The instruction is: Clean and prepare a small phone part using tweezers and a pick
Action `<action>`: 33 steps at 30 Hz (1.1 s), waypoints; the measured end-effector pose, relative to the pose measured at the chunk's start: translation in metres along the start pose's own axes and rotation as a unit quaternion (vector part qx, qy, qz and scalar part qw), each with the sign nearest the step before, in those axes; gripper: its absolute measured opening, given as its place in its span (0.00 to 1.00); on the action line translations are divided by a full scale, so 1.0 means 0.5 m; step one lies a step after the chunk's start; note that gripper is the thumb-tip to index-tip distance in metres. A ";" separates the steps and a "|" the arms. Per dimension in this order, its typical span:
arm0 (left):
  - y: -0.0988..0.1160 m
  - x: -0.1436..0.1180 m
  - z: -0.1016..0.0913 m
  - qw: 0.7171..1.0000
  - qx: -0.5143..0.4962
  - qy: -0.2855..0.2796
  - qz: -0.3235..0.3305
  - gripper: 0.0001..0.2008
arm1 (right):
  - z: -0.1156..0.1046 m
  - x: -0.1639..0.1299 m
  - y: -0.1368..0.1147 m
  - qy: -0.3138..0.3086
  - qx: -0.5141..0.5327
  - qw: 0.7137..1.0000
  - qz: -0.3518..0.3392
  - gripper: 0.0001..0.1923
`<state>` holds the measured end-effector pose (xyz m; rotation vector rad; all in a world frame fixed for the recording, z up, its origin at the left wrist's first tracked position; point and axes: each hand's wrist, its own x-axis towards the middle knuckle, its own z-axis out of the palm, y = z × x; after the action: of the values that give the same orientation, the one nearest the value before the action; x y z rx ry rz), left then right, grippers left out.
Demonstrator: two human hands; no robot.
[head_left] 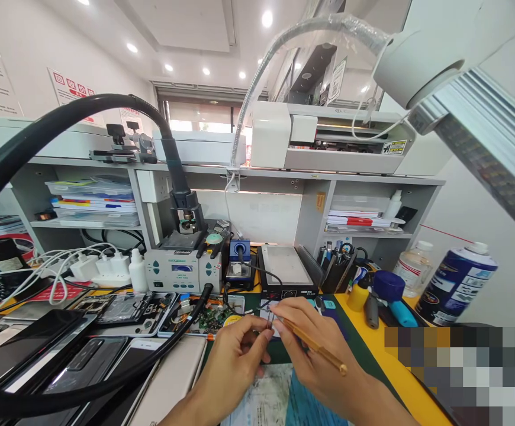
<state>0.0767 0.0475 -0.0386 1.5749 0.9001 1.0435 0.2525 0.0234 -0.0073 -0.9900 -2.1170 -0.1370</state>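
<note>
Cluttered bench (373,331) | left hand (233,361) fingers pinch tweezers (269,319), probably | right hand (315,355) grips slim wooden stick (315,348)

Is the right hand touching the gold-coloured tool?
Touching. The head view shows the right hand gripping the gold-coloured tool, its shaft passing between the fingers and its end sticking out past the hand.

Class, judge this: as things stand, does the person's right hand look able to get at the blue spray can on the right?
Probably not freely: the right hand pinches a gold tool, though nothing tall stands between it and the blue spray can.
</note>
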 end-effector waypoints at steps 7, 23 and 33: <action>0.004 -0.007 0.008 1.000 0.012 0.001 0.006 0.18 | -0.002 -0.001 -0.009 -0.004 -0.034 0.999 -0.028 0.16; 0.000 -0.017 0.006 1.000 -0.024 -0.005 0.019 0.17 | 0.002 0.004 -0.012 0.021 -0.055 0.997 -0.043 0.17; -0.034 -0.013 0.005 0.998 -0.053 0.008 0.018 0.18 | -0.011 -0.007 -0.012 -0.003 0.027 0.989 0.143 0.13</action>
<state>0.0760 0.0445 -0.0566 1.5008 0.8181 1.1127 0.2529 0.0148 -0.0048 -1.2480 -1.9482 0.0663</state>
